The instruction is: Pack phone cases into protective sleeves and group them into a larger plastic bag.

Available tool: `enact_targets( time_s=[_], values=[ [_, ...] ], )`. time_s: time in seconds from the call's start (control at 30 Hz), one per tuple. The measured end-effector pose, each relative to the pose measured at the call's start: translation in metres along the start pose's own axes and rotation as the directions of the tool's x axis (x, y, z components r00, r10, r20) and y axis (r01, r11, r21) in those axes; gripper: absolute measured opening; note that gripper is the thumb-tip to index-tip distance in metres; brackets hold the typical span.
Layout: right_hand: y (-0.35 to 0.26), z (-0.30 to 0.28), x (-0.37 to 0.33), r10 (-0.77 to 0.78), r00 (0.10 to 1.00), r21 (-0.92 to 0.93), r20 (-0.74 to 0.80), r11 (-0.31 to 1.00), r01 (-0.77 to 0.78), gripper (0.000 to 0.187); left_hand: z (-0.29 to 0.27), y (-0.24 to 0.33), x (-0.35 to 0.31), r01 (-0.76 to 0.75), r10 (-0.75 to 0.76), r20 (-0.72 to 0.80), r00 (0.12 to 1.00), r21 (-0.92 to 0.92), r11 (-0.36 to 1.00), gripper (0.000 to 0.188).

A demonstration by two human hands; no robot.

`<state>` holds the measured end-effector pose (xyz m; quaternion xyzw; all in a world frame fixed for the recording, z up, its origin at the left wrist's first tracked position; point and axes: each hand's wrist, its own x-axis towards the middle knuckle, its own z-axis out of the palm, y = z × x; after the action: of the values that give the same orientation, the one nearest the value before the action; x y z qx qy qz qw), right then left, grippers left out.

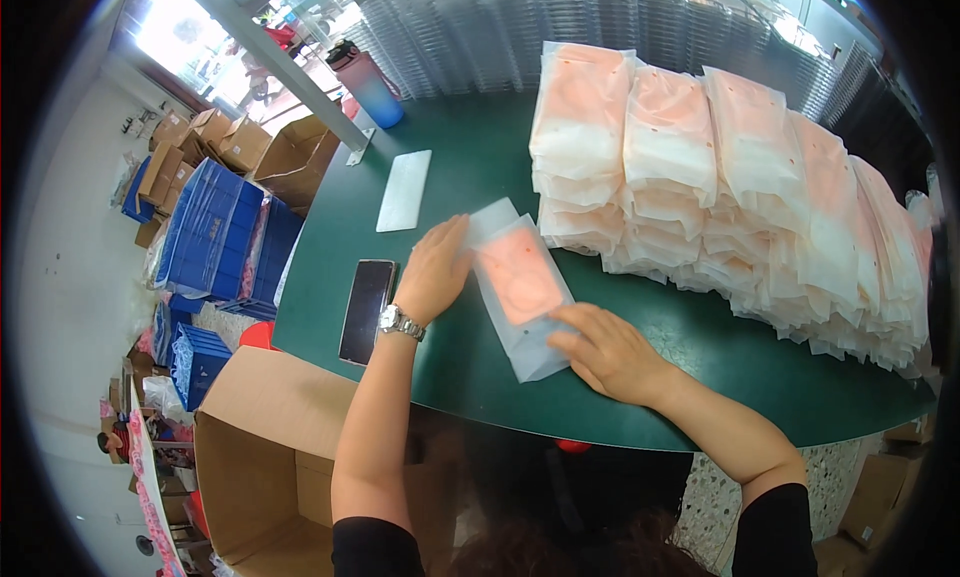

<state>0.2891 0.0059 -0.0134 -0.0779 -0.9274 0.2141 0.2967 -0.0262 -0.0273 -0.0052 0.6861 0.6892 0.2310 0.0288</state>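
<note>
The left hand point(437, 272), fingers extended, and right hand point(622, 357), half-curled, grip unclear, flanked the frosted pouch point(520, 282), apparently steadying it.

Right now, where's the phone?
In the head view, the phone lies left of centre on the green table, just left of the silver wristwatch, with the flat white slab beyond it.

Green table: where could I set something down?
Bare between the white slab and the stacked pouches, and between those pouches and the right hand. Crowded: far right, under the pouches, and the far edge, lined with clear containers.
</note>
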Motion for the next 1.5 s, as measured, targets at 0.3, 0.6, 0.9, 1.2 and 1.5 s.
enact_targets(
  time_s=[0.3, 0.6, 0.9, 1.2, 1.5],
  values=[
    [0.012, -0.006, 0.003, 0.052, 0.998, 0.155, -0.035, 0.987, -0.046, 0.016, -0.013, 0.026, -0.02, 0.056, -0.076, 0.062, 0.995, 0.285, 0.957, 0.05],
    [-0.003, -0.013, 0.002, -0.016, 0.958, 0.242, -0.286, 0.966, 0.089, 0.019, -0.051, 0.079, -0.053, 0.567, -0.57, 0.082, 0.818, -0.279, 0.775, 0.039],
    [-0.033, 0.013, 0.005, -0.11, 0.992, 0.146, -0.068, 0.982, 0.118, 0.018, -0.006, 0.144, -0.103, 0.022, -0.527, 0.285, 0.801, -0.893, -0.45, 0.04],
    [-0.023, 0.021, 0.0, 0.483, 0.874, 0.842, 0.058, 0.446, -0.303, 0.064, 0.008, 0.155, -0.102, 0.172, -0.496, 0.277, 0.823, -0.954, -0.246, 0.039],
    [-0.005, 0.013, -0.01, 0.705, 0.653, 0.854, 0.277, 0.131, -0.503, 0.044, -0.043, 0.028, -0.012, 0.323, -0.437, 0.03, 0.899, -0.717, 0.617, 0.061]
  ],
)
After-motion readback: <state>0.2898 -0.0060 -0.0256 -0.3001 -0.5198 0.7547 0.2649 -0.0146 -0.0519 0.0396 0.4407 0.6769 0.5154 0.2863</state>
